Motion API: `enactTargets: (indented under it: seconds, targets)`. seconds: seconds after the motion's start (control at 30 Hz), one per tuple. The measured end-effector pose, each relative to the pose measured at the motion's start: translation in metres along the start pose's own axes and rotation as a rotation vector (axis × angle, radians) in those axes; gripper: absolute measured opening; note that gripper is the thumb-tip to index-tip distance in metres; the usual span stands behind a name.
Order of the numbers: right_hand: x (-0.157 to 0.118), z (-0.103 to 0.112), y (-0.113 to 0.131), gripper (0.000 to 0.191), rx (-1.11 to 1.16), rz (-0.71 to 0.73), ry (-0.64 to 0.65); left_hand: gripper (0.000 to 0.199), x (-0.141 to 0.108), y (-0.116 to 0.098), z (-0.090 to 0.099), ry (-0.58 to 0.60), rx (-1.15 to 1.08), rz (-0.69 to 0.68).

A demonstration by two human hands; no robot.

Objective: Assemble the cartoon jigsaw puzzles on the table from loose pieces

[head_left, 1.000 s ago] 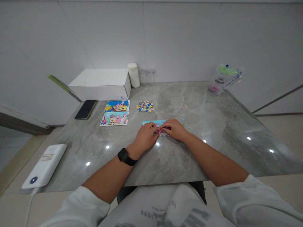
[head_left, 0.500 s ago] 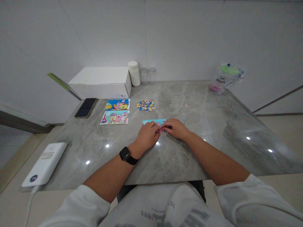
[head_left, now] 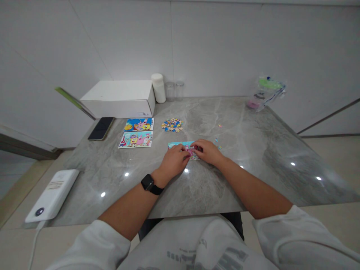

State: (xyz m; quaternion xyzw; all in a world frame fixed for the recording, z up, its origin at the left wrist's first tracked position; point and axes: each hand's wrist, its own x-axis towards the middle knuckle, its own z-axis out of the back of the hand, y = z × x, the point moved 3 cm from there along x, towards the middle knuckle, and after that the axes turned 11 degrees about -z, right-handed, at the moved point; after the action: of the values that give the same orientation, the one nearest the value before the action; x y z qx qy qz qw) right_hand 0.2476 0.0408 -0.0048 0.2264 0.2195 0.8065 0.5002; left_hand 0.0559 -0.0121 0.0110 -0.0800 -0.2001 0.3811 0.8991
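Note:
A partly covered jigsaw puzzle [head_left: 180,143] with a light blue and pink cartoon picture lies flat near the front of the table. My left hand [head_left: 176,159] rests over its left part, with bent fingers closed at a pink area. From the other side, my right hand [head_left: 206,150] bends over the right part, thumb and fingertips closed at the same pink area. The fingers hide most of the picture and any single piece between them. Just beyond my right hand lie a few loose puzzle pieces [head_left: 219,147].
A pile of puzzle pieces [head_left: 172,125] lies farther back. Left of it are two picture cards [head_left: 136,139], a phone [head_left: 101,128] and a white box [head_left: 118,107]. A white bottle [head_left: 159,88] and two clear glasses [head_left: 179,91] stand by the wall. A plastic bag [head_left: 264,95] sits back right.
The view has shifted slightly. Both hands stay at the puzzle, their fingertips moving only a little around the pink area.

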Motion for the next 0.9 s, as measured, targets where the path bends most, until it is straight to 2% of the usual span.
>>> enactTargets:
  seconds: [0.2,0.33,0.47,0.53,0.57,0.67,0.73,0.9]
  targets:
    - [0.003,0.028,-0.004,0.018,0.062,-0.163,-0.229,0.018,0.001,-0.001,0.0,-0.01,-0.031,-0.012]
    - [-0.001,0.072,-0.008,0.021,0.121,-0.237,-0.407,0.021,0.002,-0.001,0.004,-0.045,-0.025,-0.014]
    - [-0.017,0.118,-0.027,0.024,0.054,-0.374,-0.53,0.023,0.002,0.0,0.009,-0.1,-0.048,-0.029]
    - [-0.024,0.129,-0.043,0.019,-0.033,-0.448,-0.474,0.022,0.002,0.001,0.011,-0.135,-0.058,-0.034]
    - [-0.026,0.129,-0.051,0.015,-0.068,-0.485,-0.405,0.022,0.002,0.001,0.012,-0.158,-0.055,-0.033]
    - [-0.028,0.118,-0.071,0.007,-0.146,-0.535,-0.138,0.021,0.0,0.005,0.018,-0.241,-0.02,-0.01]
    - [-0.026,0.106,-0.08,0.007,-0.19,-0.527,-0.02,0.021,-0.001,0.009,0.025,-0.293,0.001,0.018]
    - [-0.022,0.083,-0.086,0.013,-0.242,-0.473,0.076,0.018,-0.003,0.023,0.039,-0.43,-0.066,0.142]
